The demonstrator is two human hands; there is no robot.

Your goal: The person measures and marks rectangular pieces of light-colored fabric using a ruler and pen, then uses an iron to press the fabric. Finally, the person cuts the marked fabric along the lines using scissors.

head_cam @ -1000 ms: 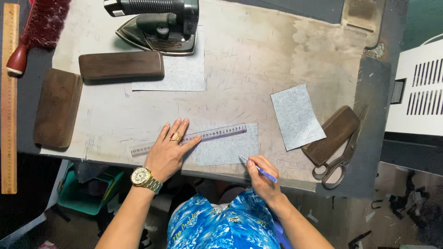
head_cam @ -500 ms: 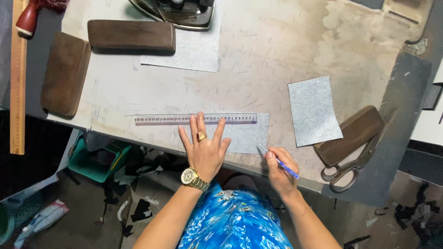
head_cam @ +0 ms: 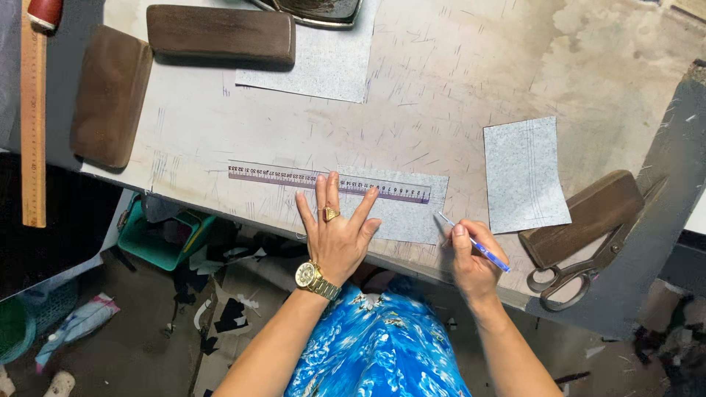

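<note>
From the head camera I look down on a scuffed pale worktop (head_cam: 456, 81), with a long wooden yardstick (head_cam: 32, 125) lying at its far left edge and two dark brown oblong blocks (head_cam: 110, 95) just beside it. Toward the near edge, my left hand (head_cam: 337, 231) lies flat with fingers spread wide, pressing on a clear plastic ruler (head_cam: 279, 176) that rests along the top of a grey speckled fabric strip (head_cam: 404, 213). Just right of that strip, my right hand (head_cam: 471, 257) is closed around a slim blue pen (head_cam: 478, 246), its tip touching the strip's right end. Further right, a separate grey speckled fabric rectangle (head_cam: 523, 175) lies apart from the strip, then a third brown block (head_cam: 585, 217) and metal scissors (head_cam: 588, 268) at the worktop's right corner.
</note>
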